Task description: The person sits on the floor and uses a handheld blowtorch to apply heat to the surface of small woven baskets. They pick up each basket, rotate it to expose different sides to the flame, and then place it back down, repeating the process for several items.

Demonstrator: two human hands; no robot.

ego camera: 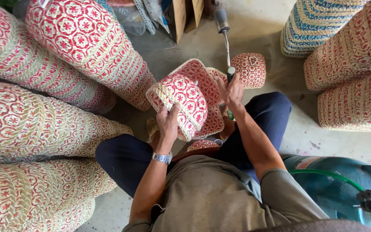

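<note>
Both hands (pixel 168 122) on hemmed-in woven box (pixel 185 101)

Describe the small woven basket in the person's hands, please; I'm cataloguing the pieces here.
The small woven basket is boxy with rounded corners, plaited from pale straw-like strips with red flower patterns. It is tilted, held above the person's lap over a similar red-patterned piece. The left hand grips its lower edge; the right hand touches its far side while gripping a torch handle.

Bare grey concrete floor (pixel 254 30) under me, lit by soft daylight; stacks of red-patterned woven baskets (pixel 44 120) crowd my left, more (pixel 348 64) at upper right, a green gas cylinder (pixel 336 189) beside me
</note>
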